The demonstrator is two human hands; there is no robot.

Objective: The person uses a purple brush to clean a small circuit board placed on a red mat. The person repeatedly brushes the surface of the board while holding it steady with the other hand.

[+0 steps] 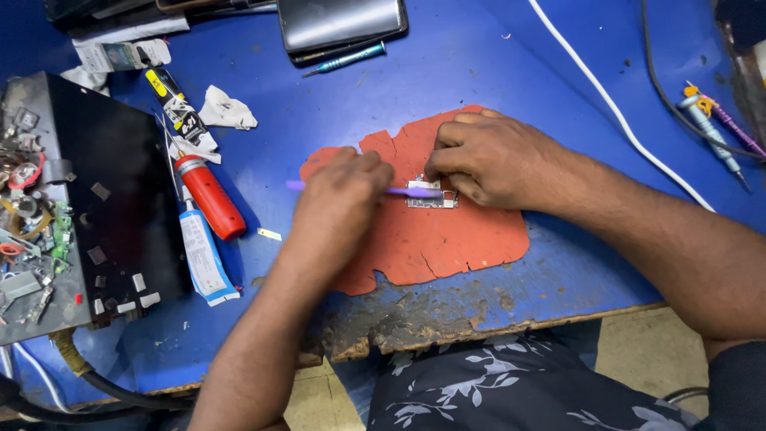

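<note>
metal part (432,196) under right hand (495,160) grip, purple tool (411,191) tip touching

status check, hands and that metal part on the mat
Left hand grips purple tool, tip on metal part. Right hand pins part to orange mat. Nothing blocking.

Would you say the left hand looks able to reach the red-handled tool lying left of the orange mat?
Probably yes: the left hand holds a purple tool, but bare blue table separates it from the red-handled tool.
</note>
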